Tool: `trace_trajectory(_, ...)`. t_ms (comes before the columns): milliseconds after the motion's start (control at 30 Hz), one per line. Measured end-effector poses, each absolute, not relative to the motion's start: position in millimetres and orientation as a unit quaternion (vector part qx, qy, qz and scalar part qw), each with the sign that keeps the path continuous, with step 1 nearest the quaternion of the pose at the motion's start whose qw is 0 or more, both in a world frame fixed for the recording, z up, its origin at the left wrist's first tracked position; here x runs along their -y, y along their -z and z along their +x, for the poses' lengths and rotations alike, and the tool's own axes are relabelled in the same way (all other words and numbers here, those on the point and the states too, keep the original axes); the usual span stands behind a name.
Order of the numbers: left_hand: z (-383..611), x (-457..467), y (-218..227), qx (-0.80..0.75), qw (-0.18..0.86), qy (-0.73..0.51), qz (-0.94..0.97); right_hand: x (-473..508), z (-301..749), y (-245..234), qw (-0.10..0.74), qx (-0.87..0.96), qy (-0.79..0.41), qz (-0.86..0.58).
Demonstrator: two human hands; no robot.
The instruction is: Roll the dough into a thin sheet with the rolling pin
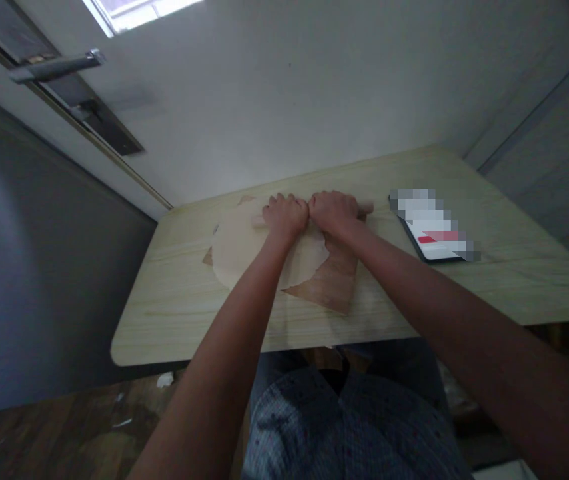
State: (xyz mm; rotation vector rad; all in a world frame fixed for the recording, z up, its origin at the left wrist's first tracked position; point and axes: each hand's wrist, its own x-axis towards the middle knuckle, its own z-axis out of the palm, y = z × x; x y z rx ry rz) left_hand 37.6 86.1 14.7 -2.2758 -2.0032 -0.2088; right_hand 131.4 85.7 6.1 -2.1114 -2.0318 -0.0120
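Note:
A thin round sheet of pale dough [237, 247] lies on a brown wooden board [332, 287] on a light wooden table [174, 313]. A wooden rolling pin [367, 208] lies across the far edge of the dough, mostly hidden under my hands. My left hand [284, 217] and my right hand [333, 210] sit side by side on the pin, fingers curled down over it and knuckles touching. Both arms reach straight forward over the table's near edge.
A smartphone [434, 233] with a lit screen lies on the table to the right of the board. A white wall stands behind the table. A door with a metal handle [57, 67] is at the far left. Wooden floor [64, 427] shows below the table.

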Motion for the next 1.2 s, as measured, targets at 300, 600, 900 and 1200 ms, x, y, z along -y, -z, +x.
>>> trace_trajectory(300, 30.5, -56.3, -3.9, 0.637, 0.096, 0.126, -0.755, -45.9, 129.8, -4.0, 0.137, 0.719, 0.082, -0.677)
trace_trajectory(600, 25.1, -27.8, -3.5, 0.617, 0.126, 0.115, -0.768, -20.0, 132.2, 0.9, 0.171, 0.736, 0.080, -0.650)
trace_trajectory(900, 21.9, -22.5, -8.1, 0.605, 0.119, 0.084, -0.783, -1.7, 133.3, -5.5, 0.143, 0.732, 0.059, -0.664)
trace_trajectory(1200, 24.1, -26.4, -7.2, 0.595, 0.120, 0.080, -0.791, -7.5, 135.4, -1.1, 0.154, 0.740, 0.067, -0.651)
